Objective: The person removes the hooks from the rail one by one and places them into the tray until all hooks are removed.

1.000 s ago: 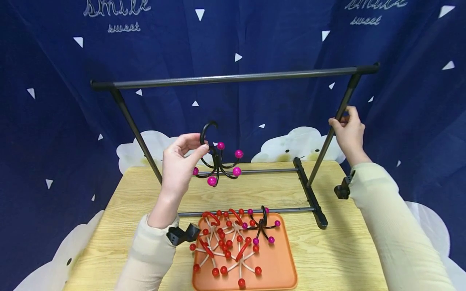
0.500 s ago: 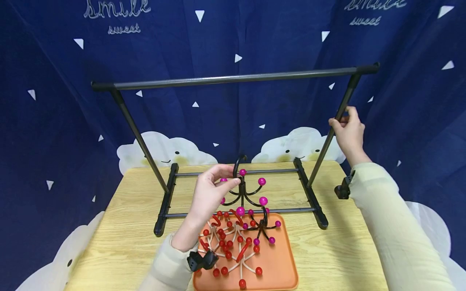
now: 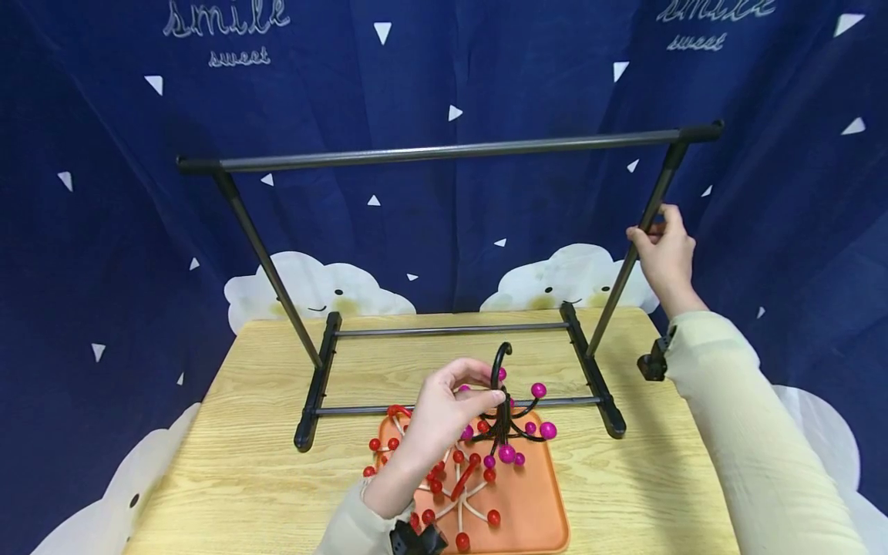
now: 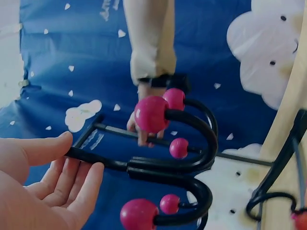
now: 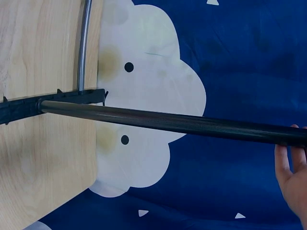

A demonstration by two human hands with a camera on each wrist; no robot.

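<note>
My left hand [image 3: 444, 405] pinches a black hook hanger [image 3: 502, 412] by the lower part of its hook, between thumb and fingers. Curved black arms tipped with magenta balls spread from the hanger's stem, as the left wrist view shows up close. It overlaps the orange tray [image 3: 541, 512] in the head view, largely covering a second black hanger [image 3: 519, 459] with magenta balls there. White hangers [image 3: 461, 501] with red hooks and red balls lie in the tray, partly behind my left hand and wrist. Meanwhile my right hand [image 3: 667, 254] grips the right upright [image 5: 168, 122] of the black rack.
The rack's top bar [image 3: 444, 154] spans above the wooden table [image 3: 229, 455]. Its black feet [image 3: 319, 385] and thin crossbars [image 3: 451, 331] stand on the table behind the tray. A blue curtain [image 3: 444, 85] with white clouds hangs at the back and sides.
My left hand has carried the black hanger down and to the right, from in front of the rack to over the tray. The right hand stays on the upright.
</note>
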